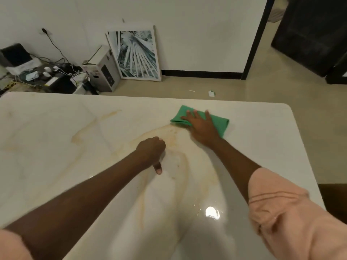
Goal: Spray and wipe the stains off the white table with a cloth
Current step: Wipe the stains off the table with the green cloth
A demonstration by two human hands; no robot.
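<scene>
A folded green cloth lies on the white marble-look table toward its far right part. My right hand presses flat on the cloth with fingers spread. My left hand rests on the table at the middle, fingers curled under, thumb pointing back toward me, holding nothing. Brownish speckled stains sit between the two hands, just left of the cloth. No spray bottle is in view.
A wet glossy patch with a lamp glare lies near the front. Beyond the far edge stand a framed leaf picture, a white box and a tangle of cables and devices on the floor.
</scene>
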